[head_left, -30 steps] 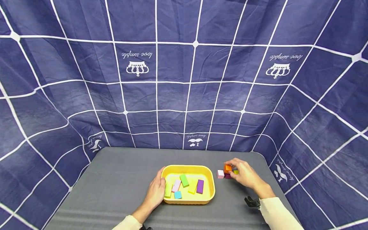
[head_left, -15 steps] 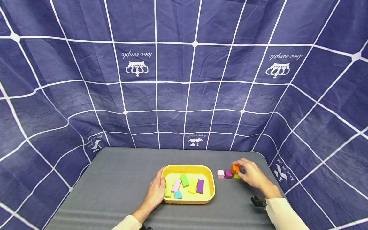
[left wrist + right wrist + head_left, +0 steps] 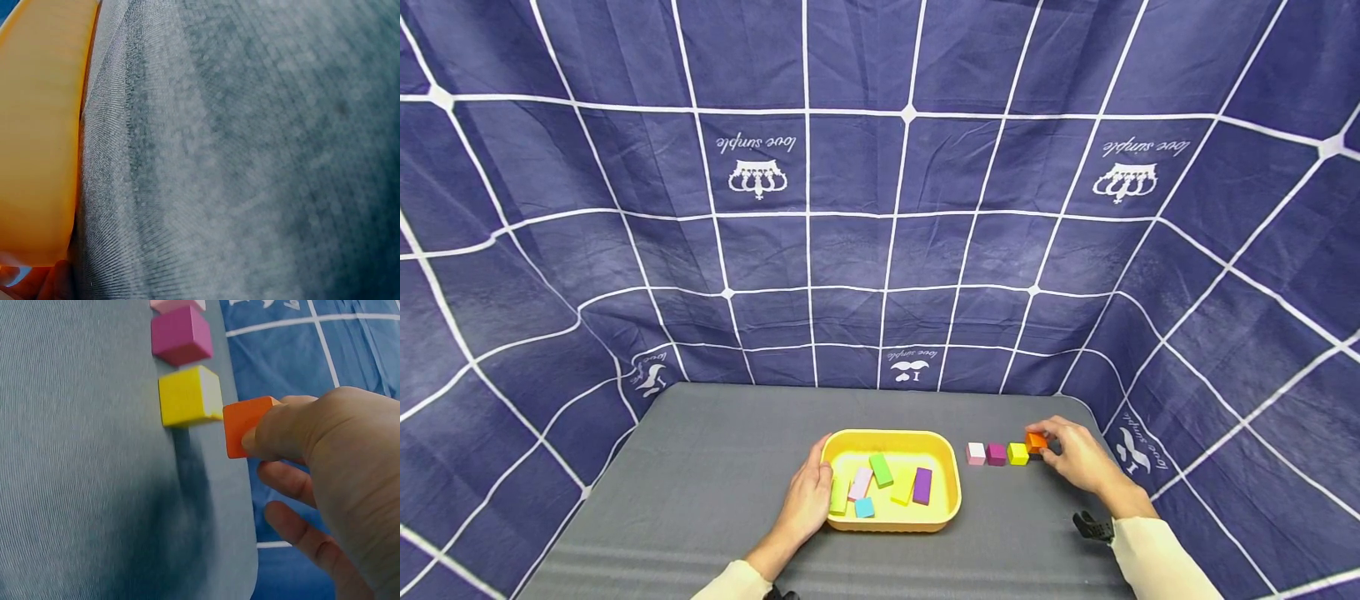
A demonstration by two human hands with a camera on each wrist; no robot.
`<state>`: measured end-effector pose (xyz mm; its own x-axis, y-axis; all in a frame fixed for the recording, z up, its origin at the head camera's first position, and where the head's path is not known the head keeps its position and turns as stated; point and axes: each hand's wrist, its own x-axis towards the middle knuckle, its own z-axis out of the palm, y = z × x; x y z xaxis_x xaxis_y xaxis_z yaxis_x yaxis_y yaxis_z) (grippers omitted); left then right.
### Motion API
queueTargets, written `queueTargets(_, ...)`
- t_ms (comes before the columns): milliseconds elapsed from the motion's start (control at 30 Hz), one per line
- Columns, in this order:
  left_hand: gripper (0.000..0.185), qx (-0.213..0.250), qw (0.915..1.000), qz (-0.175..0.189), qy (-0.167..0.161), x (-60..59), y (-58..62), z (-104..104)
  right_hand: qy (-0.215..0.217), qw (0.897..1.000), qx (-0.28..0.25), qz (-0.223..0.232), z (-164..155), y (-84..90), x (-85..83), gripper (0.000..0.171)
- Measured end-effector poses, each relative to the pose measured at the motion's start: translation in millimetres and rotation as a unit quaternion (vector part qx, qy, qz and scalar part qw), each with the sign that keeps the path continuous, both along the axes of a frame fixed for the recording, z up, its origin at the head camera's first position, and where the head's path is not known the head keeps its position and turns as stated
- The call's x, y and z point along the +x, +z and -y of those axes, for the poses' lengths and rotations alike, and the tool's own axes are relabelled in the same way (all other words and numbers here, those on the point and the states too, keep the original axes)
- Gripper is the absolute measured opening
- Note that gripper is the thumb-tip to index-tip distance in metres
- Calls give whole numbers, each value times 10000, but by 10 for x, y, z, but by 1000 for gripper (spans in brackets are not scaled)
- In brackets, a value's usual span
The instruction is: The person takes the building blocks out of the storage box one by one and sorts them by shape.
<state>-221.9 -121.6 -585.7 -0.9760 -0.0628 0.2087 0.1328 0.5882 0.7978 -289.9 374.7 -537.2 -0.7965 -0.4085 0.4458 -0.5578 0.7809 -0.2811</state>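
Observation:
My right hand [image 3: 1075,454] pinches an orange cube [image 3: 1037,442] between thumb and fingers. In the right wrist view the orange cube [image 3: 240,428] hangs above the table, just beside a yellow cube [image 3: 181,397], and its shadow falls on the cloth. A magenta cube [image 3: 181,336] and a pink cube [image 3: 975,453] continue the row to the left. At the left end of a yellow tray [image 3: 891,527], my left hand [image 3: 808,492] grips the side wall. The left wrist view has the tray's outer wall [image 3: 37,137] with some fingertips [image 3: 59,281] at its lower corner.
Inside the tray lie several blocks, among them a green block [image 3: 881,470], a purple block [image 3: 922,487] and a blue block [image 3: 864,508]. Grey cloth [image 3: 737,442] covers the table. A blue gridded curtain [image 3: 850,250] stands behind and at both sides.
My right hand has carried the orange cube rightward, from over the magenta cube, past the yellow cube, to the row's right end. The left hand and tray have stayed in place.

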Motion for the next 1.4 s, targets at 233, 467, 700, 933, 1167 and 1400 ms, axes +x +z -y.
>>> queueTargets(233,53,46,10000,11,1,4,-2,-1,-130,9996,123,236,-130,-63,14,44)
queueTargets(467,53,39,10000,15,41,1,-11,-6,-228,9976,93,644,-158,-162,-12,40)
queueTargets(700,52,67,10000,26,40,5,2,-5,-162,9967,47,797,-144,-242,-34,40)
queueTargets(933,53,20,10000,25,67,3,-20,0,-295,9966,109,768,-123,-242,-28,45)
queueTargets(1167,54,24,10000,-47,-19,-1,-11,4,-593,9978,56,301,-1,-149,76,57)
queueTargets(1400,55,78,10000,45,-24,-38,12,25,-434,9990,-29,-57,298,45,114,61)
